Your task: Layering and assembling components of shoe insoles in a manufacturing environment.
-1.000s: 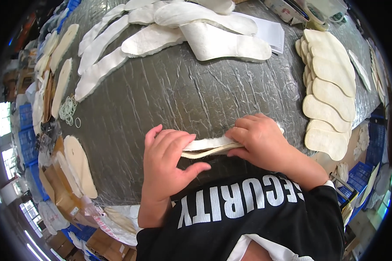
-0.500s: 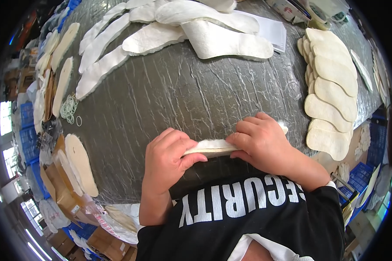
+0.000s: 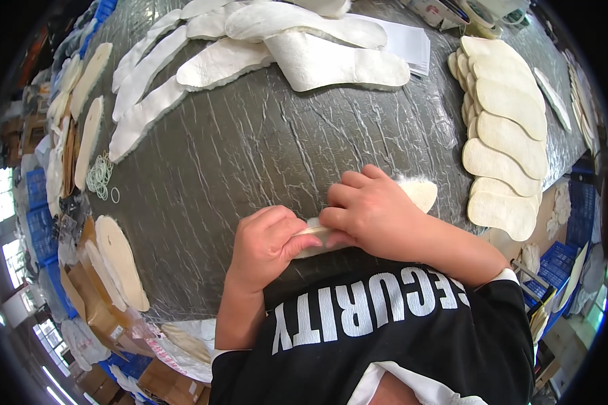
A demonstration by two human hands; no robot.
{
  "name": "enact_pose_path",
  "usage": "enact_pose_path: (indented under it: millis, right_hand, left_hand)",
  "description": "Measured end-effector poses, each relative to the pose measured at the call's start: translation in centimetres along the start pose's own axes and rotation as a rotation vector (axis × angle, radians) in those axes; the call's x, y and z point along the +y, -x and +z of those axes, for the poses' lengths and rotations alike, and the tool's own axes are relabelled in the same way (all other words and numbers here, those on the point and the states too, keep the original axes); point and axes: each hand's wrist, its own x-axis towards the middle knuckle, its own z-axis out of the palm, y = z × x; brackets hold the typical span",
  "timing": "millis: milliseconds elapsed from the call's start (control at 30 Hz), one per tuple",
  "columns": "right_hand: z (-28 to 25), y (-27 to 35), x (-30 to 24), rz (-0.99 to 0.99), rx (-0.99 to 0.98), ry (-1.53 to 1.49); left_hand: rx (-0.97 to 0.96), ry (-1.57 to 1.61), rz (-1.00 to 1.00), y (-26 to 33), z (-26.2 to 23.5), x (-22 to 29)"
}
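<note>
A cream insole [image 3: 422, 195] with a white fleecy edge is held just in front of my body, at the near edge of the table. My left hand [image 3: 266, 237] pinches its edge between thumb and fingers. Close beside it, my right hand [image 3: 370, 214] grips the same edge, thumb below and fingers curled over the top. The insole's rounded right end sticks out past my right hand, while much of its middle is hidden beneath my fingers.
Overlapping cream insoles [image 3: 510, 138] form a row on the right. White fleecy insoles [image 3: 344, 64] lie across the far side of the dark plastic-covered table [image 3: 236, 148]. Pale rubber bands [image 3: 100, 177] and more insoles [image 3: 120, 253] are at the left, above cardboard boxes [image 3: 94, 297].
My right hand has slid left along the insole, close to my left hand. More of the insole's right end now shows. The whole view has shifted slightly.
</note>
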Motion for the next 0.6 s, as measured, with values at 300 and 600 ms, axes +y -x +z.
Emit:
enact_pose_path:
  millis: [300,600]
  right_hand:
    - [0.1,-1.3,1.6,0.399,-0.293,-0.474]
    - [3.0,-0.4,4.3,1.063,-0.357,-1.647]
  left_hand:
    - [-0.029,0.749,-0.639,1.4,0.1,-2.4]
    - [0.269,-0.210,0.113,-0.2,-0.9,2.0]
